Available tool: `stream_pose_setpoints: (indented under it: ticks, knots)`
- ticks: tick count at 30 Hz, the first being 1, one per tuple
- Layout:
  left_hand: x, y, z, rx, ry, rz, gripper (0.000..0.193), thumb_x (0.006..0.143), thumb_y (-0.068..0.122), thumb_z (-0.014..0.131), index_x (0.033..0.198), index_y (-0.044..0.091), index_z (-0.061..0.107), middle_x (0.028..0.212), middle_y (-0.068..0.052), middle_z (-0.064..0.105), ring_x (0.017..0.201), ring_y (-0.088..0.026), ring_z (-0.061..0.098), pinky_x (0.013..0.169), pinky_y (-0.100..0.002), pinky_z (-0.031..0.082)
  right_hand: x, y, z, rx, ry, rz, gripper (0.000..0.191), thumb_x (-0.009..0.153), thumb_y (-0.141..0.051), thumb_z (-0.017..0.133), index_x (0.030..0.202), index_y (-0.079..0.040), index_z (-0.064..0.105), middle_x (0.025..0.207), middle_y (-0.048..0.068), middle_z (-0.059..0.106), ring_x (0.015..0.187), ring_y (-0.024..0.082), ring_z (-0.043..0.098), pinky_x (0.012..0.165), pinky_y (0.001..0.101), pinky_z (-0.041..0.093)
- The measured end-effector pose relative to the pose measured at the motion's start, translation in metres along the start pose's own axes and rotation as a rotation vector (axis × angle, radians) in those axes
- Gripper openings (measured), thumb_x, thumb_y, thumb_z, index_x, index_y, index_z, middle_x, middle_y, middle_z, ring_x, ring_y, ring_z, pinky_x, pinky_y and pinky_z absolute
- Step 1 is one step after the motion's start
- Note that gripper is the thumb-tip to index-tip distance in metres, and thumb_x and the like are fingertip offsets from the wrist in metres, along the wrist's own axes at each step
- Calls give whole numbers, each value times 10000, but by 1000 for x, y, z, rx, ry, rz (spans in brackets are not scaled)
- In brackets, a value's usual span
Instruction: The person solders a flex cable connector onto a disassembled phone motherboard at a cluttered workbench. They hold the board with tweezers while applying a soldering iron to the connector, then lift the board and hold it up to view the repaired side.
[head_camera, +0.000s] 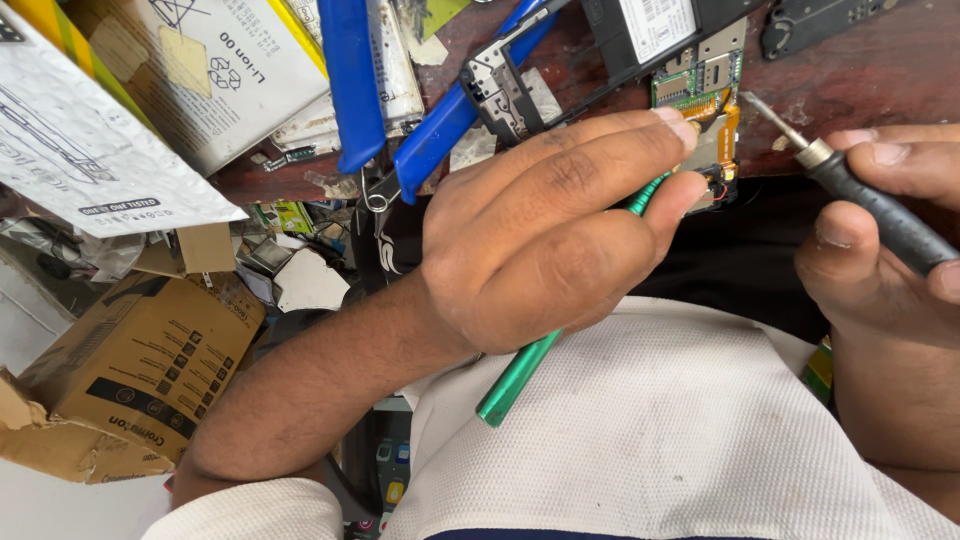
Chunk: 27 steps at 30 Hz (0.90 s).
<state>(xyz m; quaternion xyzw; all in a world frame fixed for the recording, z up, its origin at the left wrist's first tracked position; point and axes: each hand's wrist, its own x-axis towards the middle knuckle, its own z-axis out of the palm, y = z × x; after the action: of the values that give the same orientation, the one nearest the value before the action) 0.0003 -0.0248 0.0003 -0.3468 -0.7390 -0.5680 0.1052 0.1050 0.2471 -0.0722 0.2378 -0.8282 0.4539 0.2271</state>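
Nearest the camera lies the person's white ribbed shirt (660, 430), filling the bottom of the view, with both forearms rising from it toward the dark wooden counter (850, 70). The left hand (540, 230) has its fingers (600, 150) curled tight round a green tool (515, 380), whose long handle slants down over the shirt while its tip is hidden behind the fingertips, right at the opened phone (700, 90). The right hand (880, 260) pinches a dark-handled soldering iron (860, 195) between thumb and fingers, its metal tip hanging just beside the phone's orange ribbon and green board, not clearly touching. As far as can be judged, the phone is already stripped of its back, board and ribbon bare, and the work on the board is in hand; nothing is closed up again. Blue-handled pliers (400, 110) lie on the counter to the left. At the upper left sits a pale flat pack with a recycling mark (215, 70), and over it a white foil pouch (80, 150) with black print. Lower left, off the counter, a brown cardboard box (140, 370) with a black printed band leans among scraps.
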Motion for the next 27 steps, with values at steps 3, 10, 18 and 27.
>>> stream_pose_setpoints:
  ticks: [3,10,18,27]
  knots:
    - [0,0,1,-3,3,0,311,930,9,868,847,34,570,1021,-207,716,970,-311,769,829,-368,656,0,-1,-1,3,-7,-25,468,1034,-64,615,1347,-172,284,1057,272,599,821,392,712,729,427,673]
    - [-1,0,1,2,7,-4,313,925,6,872,850,38,570,1017,-201,716,965,-308,770,828,-367,656,-7,1,2,-1,40,-14,488,1020,-67,639,1344,-175,290,1075,275,620,825,416,722,703,419,664]
    - [0,-1,2,1,14,0,308,919,7,870,847,36,572,1015,-205,715,959,-310,770,823,-368,654,-19,-6,-9,-106,18,150,318,1046,-205,639,1259,-18,493,1040,276,649,857,410,748,708,400,652]
    - [0,0,-1,1,-14,-5,310,943,2,867,860,30,569,1036,-208,711,985,-316,764,851,-378,655,-22,-5,-7,-91,31,126,348,1055,-215,643,1288,-80,423,1061,276,649,865,411,744,720,419,664]
